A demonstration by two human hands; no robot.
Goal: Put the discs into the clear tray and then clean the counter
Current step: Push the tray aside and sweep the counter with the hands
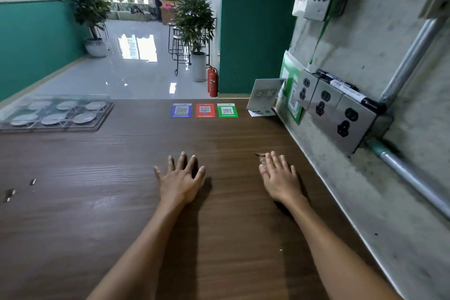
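Observation:
A clear tray [104, 114] lies at the far left of the brown wooden counter [121, 165], with several pale discs [84, 117] lying flat in its compartments. My left hand [181, 178] rests flat on the counter's middle, fingers spread. My right hand [280, 178] lies flat too, nearer the wall, its fingertips on a small crumpled clear scrap [261, 156]. Neither hand holds anything.
Small bits of debris [9, 195] lie at the counter's left edge. Three QR cards [204, 110] and a small standing sign [264, 94] sit at the far edge. The concrete wall on the right carries power sockets [350, 122], markers [345, 85] and metal pipes.

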